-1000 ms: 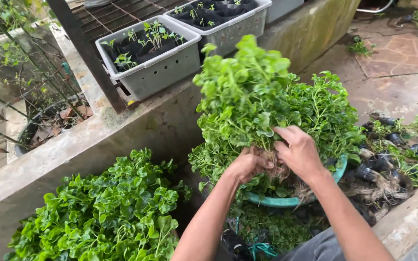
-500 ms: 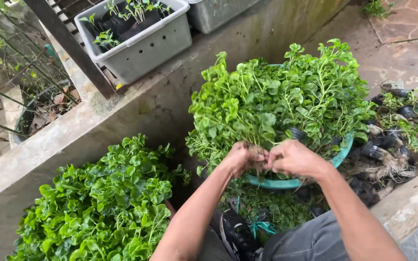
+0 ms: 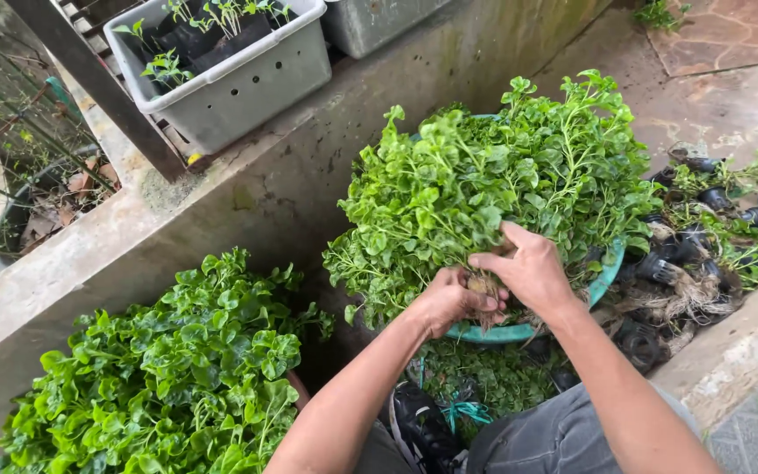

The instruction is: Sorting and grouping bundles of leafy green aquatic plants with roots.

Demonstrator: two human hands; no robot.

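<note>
A big bunch of leafy green plants [image 3: 493,184] lies across a teal basin [image 3: 609,270]. My left hand [image 3: 449,300] grips the stems and pale roots at the bunch's base, near the basin's front rim. My right hand [image 3: 528,270] sits just right of it, fingers curled into the same root clump [image 3: 487,290]. Both forearms reach in from the bottom of the view.
A second heap of green leaves [image 3: 160,369] fills the lower left. A concrete ledge [image 3: 247,189] carries a grey crate of seedlings [image 3: 230,61]. Small black pots and tangled roots [image 3: 686,272] lie at the right. A black bag [image 3: 423,421] sits by my knees.
The bunch has sunk from held upright to lying across the basin. My hands stayed together at its roots, and the view has tilted lower.
</note>
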